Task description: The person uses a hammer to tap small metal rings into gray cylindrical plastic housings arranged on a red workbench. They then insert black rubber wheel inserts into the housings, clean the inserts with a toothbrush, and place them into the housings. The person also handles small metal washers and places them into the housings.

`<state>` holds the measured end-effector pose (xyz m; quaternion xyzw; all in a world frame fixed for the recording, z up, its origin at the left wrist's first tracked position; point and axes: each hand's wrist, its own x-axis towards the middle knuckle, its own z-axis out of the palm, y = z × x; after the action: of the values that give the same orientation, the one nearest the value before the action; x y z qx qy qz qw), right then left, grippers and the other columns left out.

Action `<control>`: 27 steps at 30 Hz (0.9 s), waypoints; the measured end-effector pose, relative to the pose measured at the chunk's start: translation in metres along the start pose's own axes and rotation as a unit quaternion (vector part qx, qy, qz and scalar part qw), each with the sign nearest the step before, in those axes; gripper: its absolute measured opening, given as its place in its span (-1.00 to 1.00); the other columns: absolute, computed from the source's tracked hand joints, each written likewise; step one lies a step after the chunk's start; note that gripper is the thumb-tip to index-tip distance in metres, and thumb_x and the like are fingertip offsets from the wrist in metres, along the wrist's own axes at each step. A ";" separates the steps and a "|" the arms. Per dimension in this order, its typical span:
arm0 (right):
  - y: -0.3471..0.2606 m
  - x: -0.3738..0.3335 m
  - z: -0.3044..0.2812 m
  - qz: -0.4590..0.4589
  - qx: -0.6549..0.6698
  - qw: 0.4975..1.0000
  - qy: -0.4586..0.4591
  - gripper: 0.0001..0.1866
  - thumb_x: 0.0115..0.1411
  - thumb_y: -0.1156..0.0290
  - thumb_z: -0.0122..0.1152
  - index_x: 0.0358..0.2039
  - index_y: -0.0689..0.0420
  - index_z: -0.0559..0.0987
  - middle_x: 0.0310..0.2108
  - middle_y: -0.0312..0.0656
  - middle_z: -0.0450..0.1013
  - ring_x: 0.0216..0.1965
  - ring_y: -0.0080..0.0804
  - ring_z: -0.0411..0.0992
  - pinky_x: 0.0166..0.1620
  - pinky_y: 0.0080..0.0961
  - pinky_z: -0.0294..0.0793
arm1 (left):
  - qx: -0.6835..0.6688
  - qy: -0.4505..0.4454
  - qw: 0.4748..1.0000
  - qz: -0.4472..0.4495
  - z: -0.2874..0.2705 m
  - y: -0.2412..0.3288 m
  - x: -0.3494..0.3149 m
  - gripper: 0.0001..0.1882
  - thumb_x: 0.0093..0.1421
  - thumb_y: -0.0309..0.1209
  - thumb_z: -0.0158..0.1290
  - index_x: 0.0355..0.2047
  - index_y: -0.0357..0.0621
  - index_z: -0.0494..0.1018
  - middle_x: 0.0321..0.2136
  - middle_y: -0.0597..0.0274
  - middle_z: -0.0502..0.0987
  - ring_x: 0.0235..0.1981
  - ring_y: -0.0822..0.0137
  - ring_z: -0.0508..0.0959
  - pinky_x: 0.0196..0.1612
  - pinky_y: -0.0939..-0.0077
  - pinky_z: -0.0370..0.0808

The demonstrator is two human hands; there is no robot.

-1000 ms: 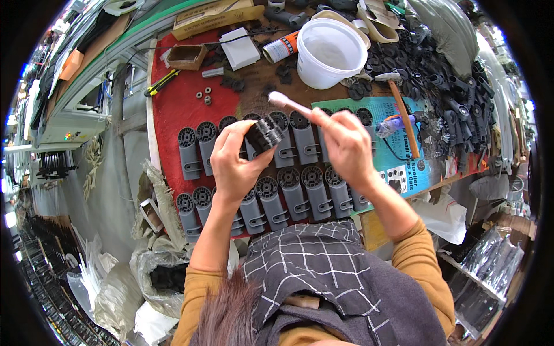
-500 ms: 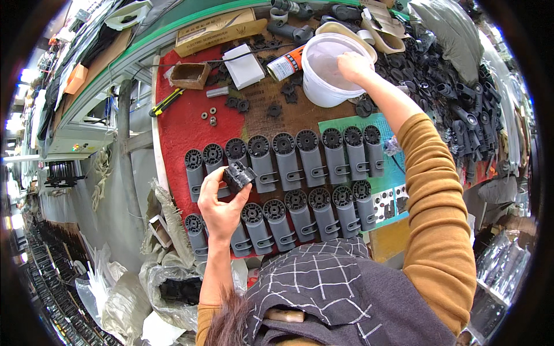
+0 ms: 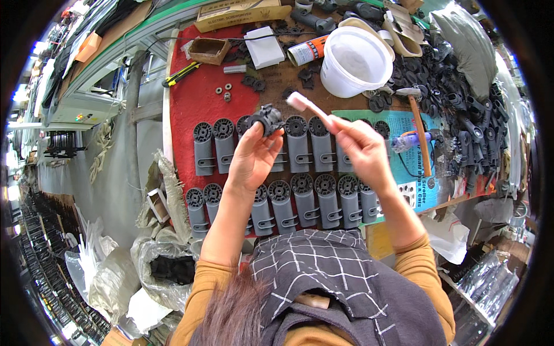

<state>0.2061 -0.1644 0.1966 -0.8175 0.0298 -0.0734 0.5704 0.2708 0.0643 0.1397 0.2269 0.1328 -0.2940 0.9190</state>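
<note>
My left hand (image 3: 253,154) grips a small black plastic part (image 3: 268,119) between thumb and fingers, held up over the table. In my right hand (image 3: 362,151) is a toothbrush (image 3: 309,108) with a pale pinkish handle; its bristle head points left, a short gap from the black part. Beneath both hands stand two rows of grey tubes with black ribbed round tops, among them a front-row tube (image 3: 280,207) and a back-row tube (image 3: 203,149). Beyond my right hand sits a white plastic bucket (image 3: 353,86), its inside whitish.
A hammer (image 3: 420,132) lies at the right beside a heap of black plastic parts (image 3: 456,81). Farther back are a can (image 3: 307,51), a white box (image 3: 265,47), a brown tray (image 3: 209,51), a yellow cutter knife (image 3: 181,75) and a long carton (image 3: 242,14).
My right hand has come out of the bucket with the toothbrush and moved toward my left hand. My left hand has raised the black part slightly up and right. The whole view has shifted.
</note>
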 end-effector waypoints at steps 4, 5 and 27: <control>-0.009 -0.016 0.036 -0.063 -0.026 0.997 0.021 -0.68 0.17 0.57 0.20 -0.05 0.09 0.61 -0.48 -0.24 0.42 -0.45 -0.47 0.39 -0.37 -0.59 0.37 | -0.049 -0.002 0.999 -0.020 -0.001 -0.005 -0.005 -0.63 0.19 -0.22 0.18 -0.09 -0.17 0.44 -0.26 0.17 0.55 -0.17 0.26 0.57 -0.09 0.43 0.57; -0.010 -0.016 0.039 -0.080 -0.047 0.995 0.031 -0.66 0.15 0.57 0.21 -0.04 0.07 0.60 -0.48 -0.20 0.42 -0.47 -0.37 0.41 -0.38 -0.52 0.41 | -0.065 -0.009 0.997 -0.029 -0.002 -0.005 -0.007 -0.56 0.19 -0.11 0.15 -0.09 -0.20 0.47 -0.25 0.10 0.59 -0.15 0.18 0.59 -0.08 0.33 0.56; -0.018 -0.024 0.063 0.079 0.126 0.989 0.013 -0.60 0.17 0.49 0.25 0.04 0.19 0.49 -0.43 -0.38 0.36 -0.44 -0.63 0.29 -0.36 -0.67 0.33 | 0.122 -0.077 0.976 0.166 0.008 -0.018 -0.034 -0.64 0.23 -0.35 0.11 0.00 -0.19 0.39 -0.07 0.19 0.51 -0.06 0.30 0.52 0.10 0.33 0.42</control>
<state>0.1918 -0.0962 0.1897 -0.7329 0.0923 -0.0416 0.6727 0.2343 0.0639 0.1531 0.3329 -0.0147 -0.1680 0.9278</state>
